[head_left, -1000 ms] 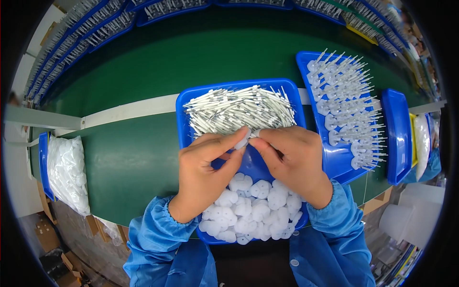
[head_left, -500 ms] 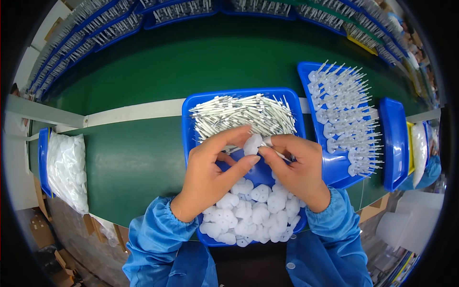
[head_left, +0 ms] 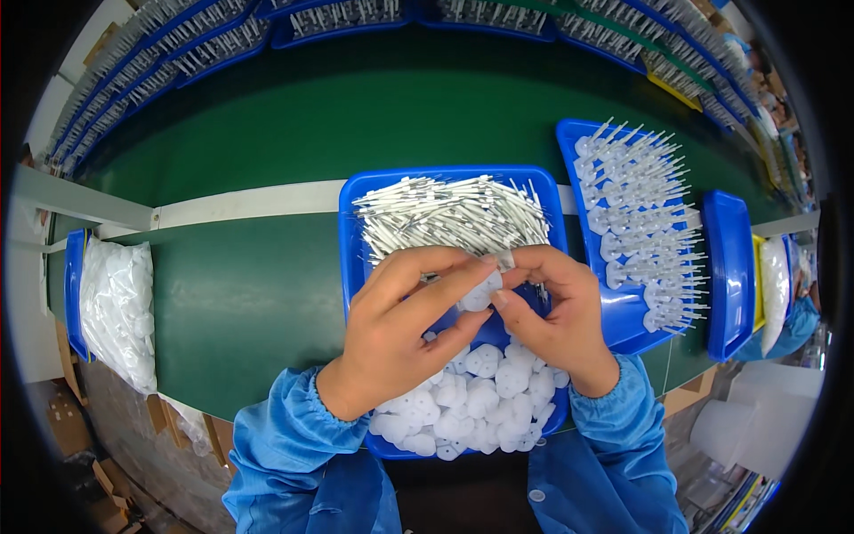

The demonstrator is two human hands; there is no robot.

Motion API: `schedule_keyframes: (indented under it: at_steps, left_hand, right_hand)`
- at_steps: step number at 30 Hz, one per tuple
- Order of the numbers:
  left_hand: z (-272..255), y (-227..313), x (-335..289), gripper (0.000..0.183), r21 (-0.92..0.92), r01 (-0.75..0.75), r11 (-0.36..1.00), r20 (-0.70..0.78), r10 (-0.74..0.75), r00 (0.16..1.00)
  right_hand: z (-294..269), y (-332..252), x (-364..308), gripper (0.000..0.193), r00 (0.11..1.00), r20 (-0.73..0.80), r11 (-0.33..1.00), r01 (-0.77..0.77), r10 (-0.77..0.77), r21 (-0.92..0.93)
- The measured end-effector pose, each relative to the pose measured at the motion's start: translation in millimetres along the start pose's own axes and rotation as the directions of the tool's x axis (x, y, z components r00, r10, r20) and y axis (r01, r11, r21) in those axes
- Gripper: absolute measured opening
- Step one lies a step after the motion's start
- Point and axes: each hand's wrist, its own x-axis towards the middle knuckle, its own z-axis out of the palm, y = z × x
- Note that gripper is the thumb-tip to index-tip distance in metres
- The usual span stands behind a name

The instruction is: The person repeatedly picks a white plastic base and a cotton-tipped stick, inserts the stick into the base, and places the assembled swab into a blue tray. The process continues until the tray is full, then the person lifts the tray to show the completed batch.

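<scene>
A round, translucent white plastic disc (head_left: 479, 295) with small holes is pinched between the fingers and thumb of my left hand (head_left: 396, 311). My right hand (head_left: 556, 311) is closed against the disc's right edge, thumb and forefinger together. They grip a thin white stick, mostly hidden by the fingers now. A pale wrap covers the right forefinger's tip. Both hands are over the middle of a blue tray (head_left: 347, 267). Its far part holds a heap of thin white sticks (head_left: 454, 214); nearer me lies a pile of similar white discs (head_left: 480, 400).
To the right, a blue tray (head_left: 618, 327) carries rows of discs with upright sticks. Beyond it stands another blue tray (head_left: 729, 267). A clear bag of white pieces (head_left: 117, 311) lies at the left. Filled blue trays (head_left: 338, 20) line the green table's (head_left: 356, 116) far edge.
My left hand has turned and its fingers now reach over the disc. The disc has tilted to show its flat face. My right hand has come closer against it, covering the stick.
</scene>
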Motion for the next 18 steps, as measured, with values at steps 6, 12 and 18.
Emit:
schedule_keyframes:
  at_steps: [6,12,18]
  left_hand:
    - [0.4,-1.4,2.9,0.065,-0.007,-0.070,0.997,0.039,0.071,0.997]
    - [-6.6,-3.6,1.4,0.063,0.040,-0.120,0.992,0.151,0.113,0.982]
    - [-17.6,-14.2,3.9,0.040,-0.525,0.115,0.843,-0.189,-0.247,0.950]
  right_hand:
    - [0.9,-5.3,4.5,0.023,0.967,0.073,0.884,-0.254,0.245,0.393]
    - [-2.4,-8.4,2.5,0.020,0.968,0.111,0.878,-0.252,0.226,0.406]
    - [-0.3,-21.4,7.5,0.018,0.976,0.179,0.899,0.187,-0.124,-0.396]
